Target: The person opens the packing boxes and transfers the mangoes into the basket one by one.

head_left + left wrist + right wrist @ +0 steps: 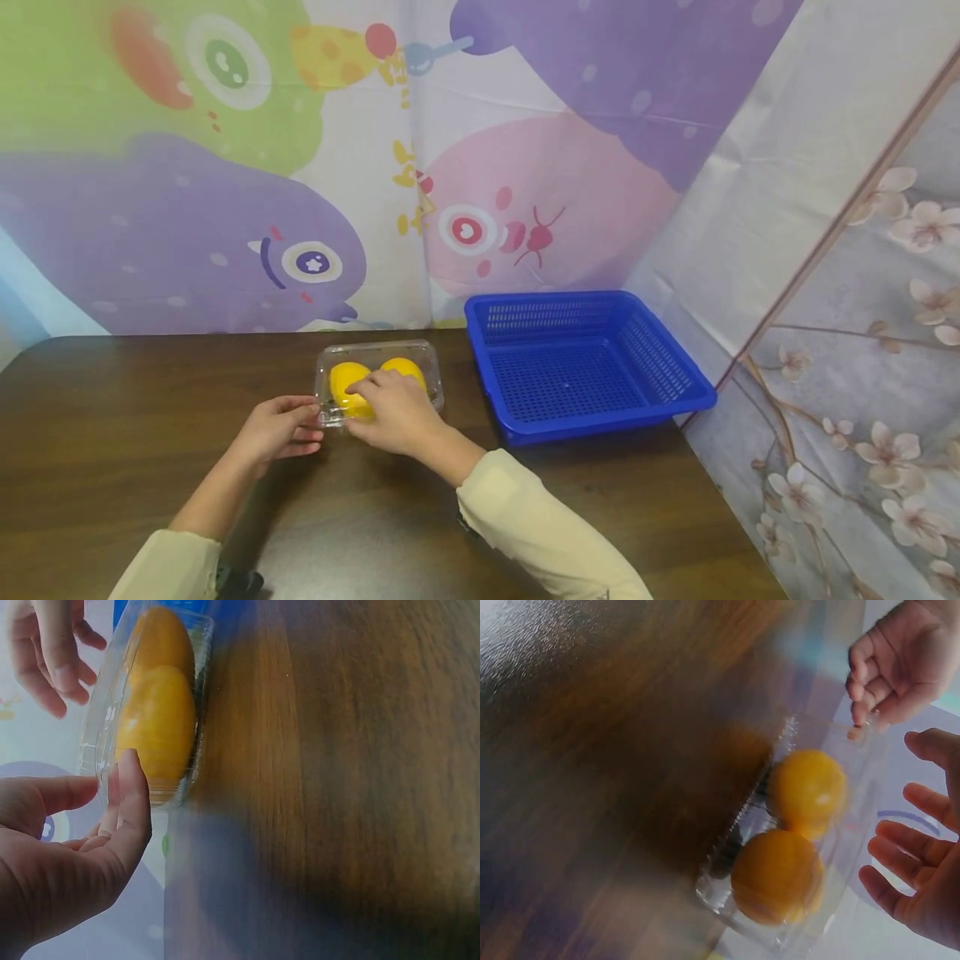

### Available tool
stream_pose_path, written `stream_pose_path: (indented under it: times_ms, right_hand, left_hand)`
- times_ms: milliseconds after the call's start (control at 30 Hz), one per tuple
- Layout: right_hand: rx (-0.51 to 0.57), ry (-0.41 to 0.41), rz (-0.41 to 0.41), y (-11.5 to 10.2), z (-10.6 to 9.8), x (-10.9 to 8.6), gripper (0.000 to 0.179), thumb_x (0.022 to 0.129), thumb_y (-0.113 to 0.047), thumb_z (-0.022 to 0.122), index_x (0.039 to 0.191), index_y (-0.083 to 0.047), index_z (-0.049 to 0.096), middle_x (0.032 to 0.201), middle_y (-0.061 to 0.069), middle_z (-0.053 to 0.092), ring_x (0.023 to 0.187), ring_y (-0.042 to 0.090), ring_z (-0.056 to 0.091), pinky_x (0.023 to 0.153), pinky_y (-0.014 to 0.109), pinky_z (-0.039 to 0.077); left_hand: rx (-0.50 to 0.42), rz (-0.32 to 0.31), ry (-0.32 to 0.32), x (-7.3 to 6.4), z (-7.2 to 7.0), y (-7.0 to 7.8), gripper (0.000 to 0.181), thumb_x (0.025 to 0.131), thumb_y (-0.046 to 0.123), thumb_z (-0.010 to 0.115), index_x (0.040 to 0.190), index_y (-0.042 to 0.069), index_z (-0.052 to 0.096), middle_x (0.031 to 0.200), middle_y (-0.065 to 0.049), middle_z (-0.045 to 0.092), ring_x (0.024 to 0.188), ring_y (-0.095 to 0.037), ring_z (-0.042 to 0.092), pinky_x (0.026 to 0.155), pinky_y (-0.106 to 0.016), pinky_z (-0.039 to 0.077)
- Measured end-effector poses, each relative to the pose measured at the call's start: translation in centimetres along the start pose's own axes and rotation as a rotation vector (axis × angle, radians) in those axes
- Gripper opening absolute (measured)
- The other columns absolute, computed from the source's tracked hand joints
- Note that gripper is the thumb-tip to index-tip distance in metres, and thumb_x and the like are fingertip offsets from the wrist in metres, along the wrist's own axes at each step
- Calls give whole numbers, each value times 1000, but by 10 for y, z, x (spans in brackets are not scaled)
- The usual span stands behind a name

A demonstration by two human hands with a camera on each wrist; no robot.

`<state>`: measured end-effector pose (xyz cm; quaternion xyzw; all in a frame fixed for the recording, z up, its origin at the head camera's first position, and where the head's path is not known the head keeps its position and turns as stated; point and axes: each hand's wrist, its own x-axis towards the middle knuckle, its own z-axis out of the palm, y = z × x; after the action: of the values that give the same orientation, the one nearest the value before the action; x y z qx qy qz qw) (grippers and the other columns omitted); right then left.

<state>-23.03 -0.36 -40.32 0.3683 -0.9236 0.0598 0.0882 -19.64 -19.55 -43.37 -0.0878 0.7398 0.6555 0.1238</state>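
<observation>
A clear plastic box (437, 379) stands on the table with two rounded yellow fruits in it, one at the left (347, 385) and one at the right (405, 367). My left hand (277, 429) pinches the box's near left edge between thumb and fingers; the left wrist view shows the thumb outside the wall. Over the box is my right hand (401, 415), its fingers spread and apart from the fruits in the right wrist view. It hides part of the fruits in the head view. Their exact kind is unclear.
A blue plastic basket (487, 392) with slotted walls stands right of the box. The brown wooden table (150, 417) ends at a cartoon-printed curtain (390, 275) behind and a flowered cloth (847, 400) at the right.
</observation>
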Motion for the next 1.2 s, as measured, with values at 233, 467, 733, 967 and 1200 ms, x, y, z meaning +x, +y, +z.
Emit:
stream_pose_path:
  times_ms: [233, 467, 733, 967, 1200]
  right_hand:
    - [-110, 10, -40, -6, 9, 2, 44, 85, -51, 60, 121, -26, 60, 117, -5, 61, 101, 13, 56, 83, 27, 46]
    - [-177, -5, -58, -10, 13, 7, 44, 86, -48, 61, 125, -27, 59, 118, -4, 59, 103, 13, 54, 86, 26, 46]
    - [-269, 40, -126, -8, 15, 9, 36, 86, -45, 63, 115, -24, 65, 107, -4, 60, 93, 12, 52, 79, 21, 46]
    - [-302, 63, -203, -7, 16, 11, 34, 87, -43, 62, 113, -23, 66, 96, -6, 59, 87, 10, 51, 75, 19, 46]
    - [-331, 89, -231, -8, 17, 12, 32, 87, -40, 62, 113, -22, 67, 95, -6, 61, 89, 9, 53, 74, 19, 49]
  left_hand:
    - [6, -3, -12, -1, 0, -2, 53, 99, 19, 44, 137, -13, 27, 96, -8, 59, 72, -10, 64, 69, -29, 60]
    - [0, -6, -17, -1, -1, -5, 52, 99, 18, 43, 137, -12, 26, 97, -9, 58, 71, -11, 63, 68, -29, 60]
    - [-6, -2, -25, 1, 1, -5, 51, 98, 18, 44, 137, -12, 27, 94, -7, 57, 69, -10, 61, 67, -29, 60]
    - [-4, 0, -27, 0, 0, -4, 51, 99, 17, 43, 137, -12, 26, 95, -8, 57, 68, -9, 60, 67, -29, 60]
    - [-7, -1, -23, -1, 0, -2, 52, 99, 17, 43, 138, -12, 25, 95, -8, 56, 68, -9, 59, 67, -29, 60]
